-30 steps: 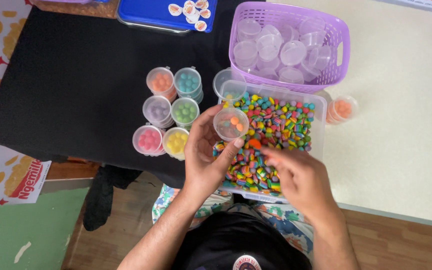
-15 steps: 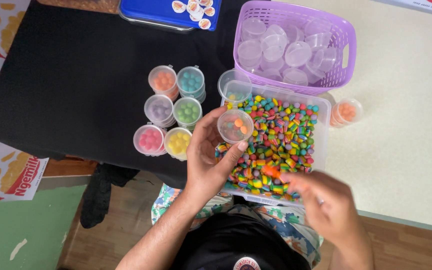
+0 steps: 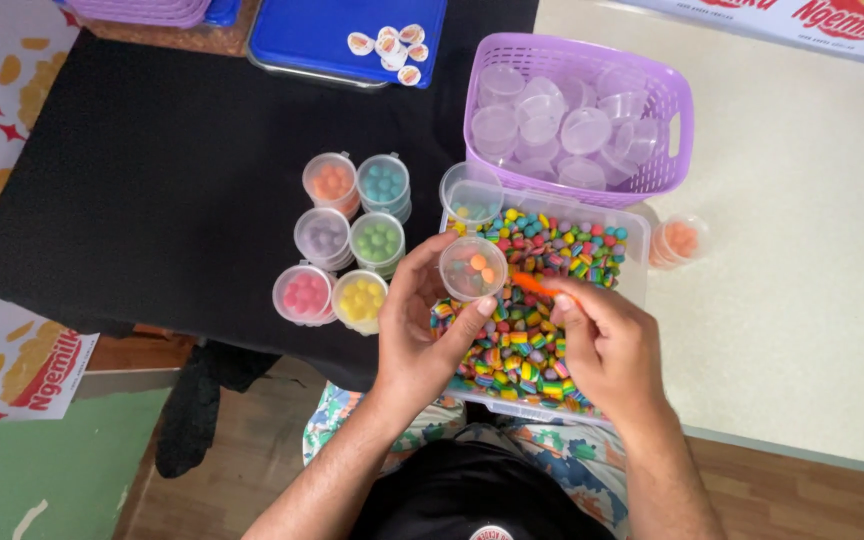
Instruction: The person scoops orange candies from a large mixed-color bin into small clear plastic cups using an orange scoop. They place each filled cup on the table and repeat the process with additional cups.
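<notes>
Orange candy piece point(image 3: 530, 285), pinched closed in right hand point(image 3: 607, 345) fingertips, lies just right of the small clear cup point(image 3: 472, 267) gripped by left hand point(image 3: 422, 335) above the candy tub point(image 3: 632, 262), long axis pointing cupward.

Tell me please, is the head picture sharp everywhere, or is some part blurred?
Head view: mostly sharp under even, soft light; the orange piece at the right hand is smeared by motion, while the small cup in the left hand stays crisp.
</notes>
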